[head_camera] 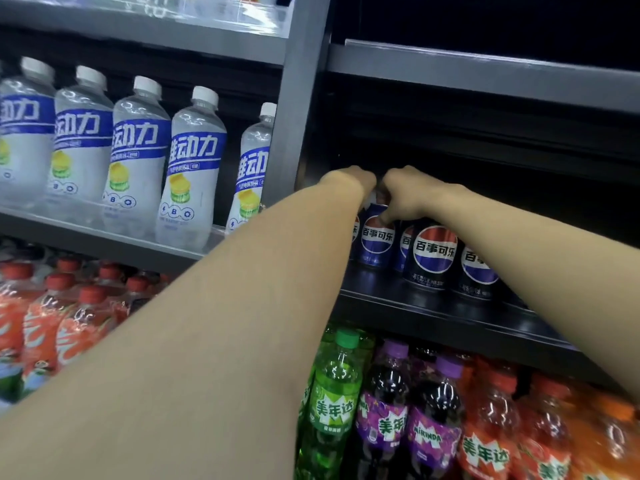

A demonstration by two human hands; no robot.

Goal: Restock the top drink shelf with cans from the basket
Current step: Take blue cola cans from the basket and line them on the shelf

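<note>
right hand gripping blue can, dark shelf

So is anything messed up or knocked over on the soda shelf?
Nothing stands out. The Pepsi cans stand upright in a row on the dark shelf, labels facing out. Both hands, left hand and right hand, reach over the blue Pepsi can at the left end. No spills or dents show.

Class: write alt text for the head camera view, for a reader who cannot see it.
Two bare arms reach into a dark shelf; the right hand grips the top of a blue Pepsi can, the left hand beside it, its fingers hidden. Black Pepsi cans stand alongside, white-capped bottles to the left.
</note>
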